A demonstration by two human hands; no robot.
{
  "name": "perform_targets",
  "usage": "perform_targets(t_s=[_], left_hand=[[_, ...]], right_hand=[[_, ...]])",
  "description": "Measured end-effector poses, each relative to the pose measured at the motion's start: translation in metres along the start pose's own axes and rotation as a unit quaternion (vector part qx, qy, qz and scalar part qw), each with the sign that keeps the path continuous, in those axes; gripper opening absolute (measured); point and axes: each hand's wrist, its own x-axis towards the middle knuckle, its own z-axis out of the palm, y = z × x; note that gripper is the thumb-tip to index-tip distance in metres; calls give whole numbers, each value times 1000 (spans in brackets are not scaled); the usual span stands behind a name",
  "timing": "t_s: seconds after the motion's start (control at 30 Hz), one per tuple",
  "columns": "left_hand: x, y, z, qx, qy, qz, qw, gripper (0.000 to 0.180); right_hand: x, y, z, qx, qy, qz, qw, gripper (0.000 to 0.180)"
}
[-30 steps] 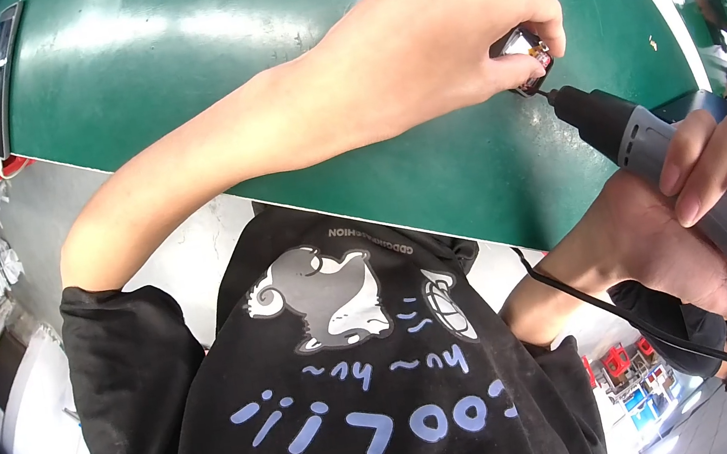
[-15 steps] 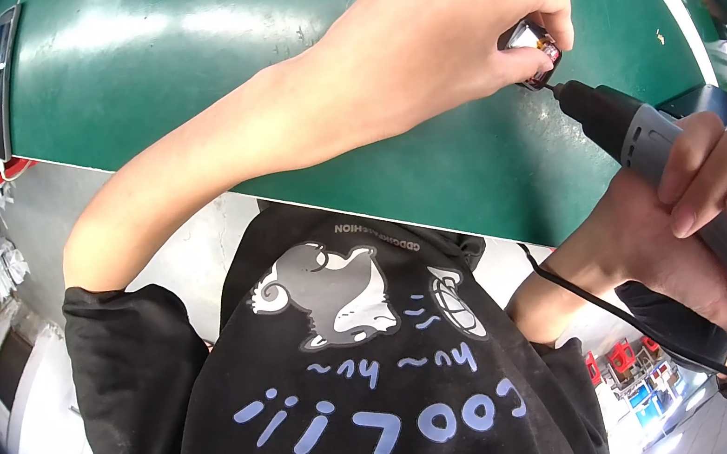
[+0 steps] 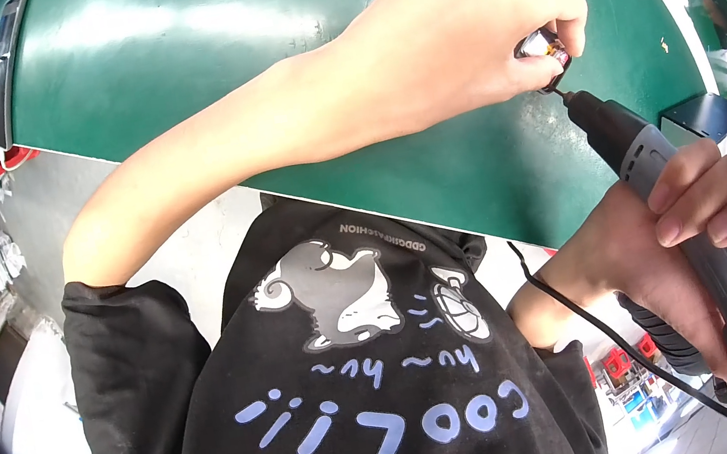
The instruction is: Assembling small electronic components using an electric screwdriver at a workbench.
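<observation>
My left hand (image 3: 485, 30) is closed over the green tabletop, pinching a small dark device (image 3: 546, 44) with a shiny, light-coloured face between thumb and fingers. Much of the device is hidden by those fingers. My right hand (image 3: 667, 247) wraps around a grey and black electric screwdriver (image 3: 639, 150) with a black cord. The tool points up and to the left. Its thin bit (image 3: 560, 92) meets the lower edge of the device, though I cannot tell whether it sits in a screw.
The green table (image 3: 431, 175) spans the top, its near edge running diagonally past my torso. A dark box (image 3: 716, 122) lies beyond the screwdriver at the right. A flat dark bar (image 3: 5, 78) stands at the far left. The black cord (image 3: 583, 312) hangs beside my right forearm.
Both hands have shifted slightly; the left hand with the device has moved a little right and down. The screwdriver has become steeper, its rear end swinging left, and more of the box shows.
</observation>
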Motion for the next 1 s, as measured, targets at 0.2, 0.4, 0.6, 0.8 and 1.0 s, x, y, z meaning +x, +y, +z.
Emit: perform_targets(t_s=[0.2,0.4,0.6,0.8,1.0], left_hand=[[1,6,-4,-11,-52,-45,998,7],[1,5,-2,-8,-46,-32,998,8],[1,6,-2,-1,-50,-35,998,9],[1,9,-5,-1,-70,-40,997,7],[-1,9,-1,35,-54,35,997,8]], right_hand=[[2,1,-10,40,40,6,998,105],[7,-3,-13,38,42,11,998,108],[14,-8,-10,23,63,-20,998,110],[14,-18,-7,-16,70,-32,997,111],[9,-18,0,2,106,-16,994,106]])
